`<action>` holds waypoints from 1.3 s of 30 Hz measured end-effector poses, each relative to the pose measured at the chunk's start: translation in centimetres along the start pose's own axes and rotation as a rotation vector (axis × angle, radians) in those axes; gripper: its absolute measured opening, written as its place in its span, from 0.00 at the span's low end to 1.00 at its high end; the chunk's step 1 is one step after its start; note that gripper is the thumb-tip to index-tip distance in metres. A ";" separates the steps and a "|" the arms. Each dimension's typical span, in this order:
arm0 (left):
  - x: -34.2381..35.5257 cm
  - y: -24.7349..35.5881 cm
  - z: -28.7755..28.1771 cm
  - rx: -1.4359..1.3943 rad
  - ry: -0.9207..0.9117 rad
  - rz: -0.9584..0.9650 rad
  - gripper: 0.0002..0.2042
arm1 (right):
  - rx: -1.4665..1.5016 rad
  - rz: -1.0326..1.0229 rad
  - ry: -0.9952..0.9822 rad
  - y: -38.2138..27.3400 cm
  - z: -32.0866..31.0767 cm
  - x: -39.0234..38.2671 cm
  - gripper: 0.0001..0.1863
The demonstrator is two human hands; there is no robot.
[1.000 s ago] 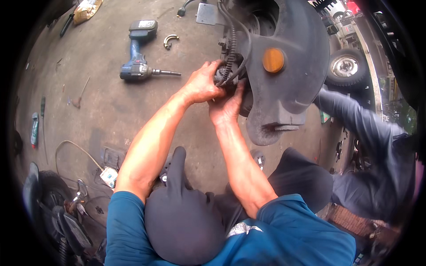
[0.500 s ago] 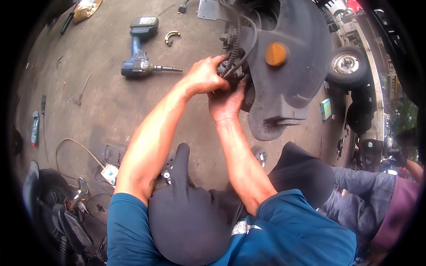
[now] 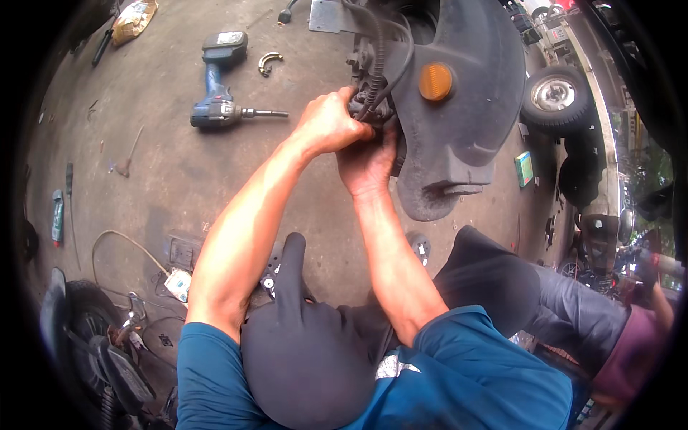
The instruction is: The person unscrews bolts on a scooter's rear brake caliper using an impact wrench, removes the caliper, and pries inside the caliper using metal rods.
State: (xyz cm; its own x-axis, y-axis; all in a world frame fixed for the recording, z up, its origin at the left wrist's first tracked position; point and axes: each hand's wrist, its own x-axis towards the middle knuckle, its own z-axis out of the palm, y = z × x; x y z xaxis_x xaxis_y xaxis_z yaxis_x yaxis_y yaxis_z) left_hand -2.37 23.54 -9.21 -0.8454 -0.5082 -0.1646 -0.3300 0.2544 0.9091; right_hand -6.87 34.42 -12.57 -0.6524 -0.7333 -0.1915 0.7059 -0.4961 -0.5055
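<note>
My left hand (image 3: pixel 328 122) is closed on a dark, greasy metal part (image 3: pixel 374 109) with ribbed cables and hoses running up from it. Its thumb presses against the part's lower side. Palm up, my right hand (image 3: pixel 368 166) reaches beneath the same part, thumb along its right side. The right fingertips are hidden, so what they grip is not visible. Just right of both hands stands a black plastic fender (image 3: pixel 459 129) with a round orange reflector (image 3: pixel 435 82). A corrugated cable (image 3: pixel 378 61) passes above my left hand.
A blue cordless impact wrench (image 3: pixel 215 93) lies on the concrete floor to the left, with a curved brake shoe (image 3: pixel 269 63) nearby. A wheel (image 3: pixel 555 99) and green box (image 3: pixel 524 169) are at right. A power strip (image 3: pixel 178 284) lies lower left. Another person's leg (image 3: pixel 573 308) is at lower right.
My view has shifted slightly, so floor objects and the fender appear a little further left. Both hands stay at the cabled part. The other person at lower right has shifted posture.
</note>
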 end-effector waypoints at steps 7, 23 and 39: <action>0.5 1.6 -2.3 0.045 -0.105 -0.066 0.26 | 0.001 -0.072 0.096 0.8 1.4 0.2 0.25; -1.4 0.0 0.4 0.058 0.029 0.094 0.30 | -0.087 -0.101 0.101 0.9 0.0 -0.7 0.28; -2.0 -3.6 2.8 0.022 0.108 0.144 0.30 | -0.301 -0.110 0.178 2.3 -1.6 0.4 0.31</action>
State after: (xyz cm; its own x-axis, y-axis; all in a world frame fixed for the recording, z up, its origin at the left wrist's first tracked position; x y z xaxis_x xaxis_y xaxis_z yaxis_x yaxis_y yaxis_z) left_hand -0.61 25.92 -13.22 -0.8351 -0.5500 0.0101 -0.2186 0.3486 0.9114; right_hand -5.93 33.67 -15.15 -0.7763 -0.5775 -0.2526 0.5337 -0.3889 -0.7509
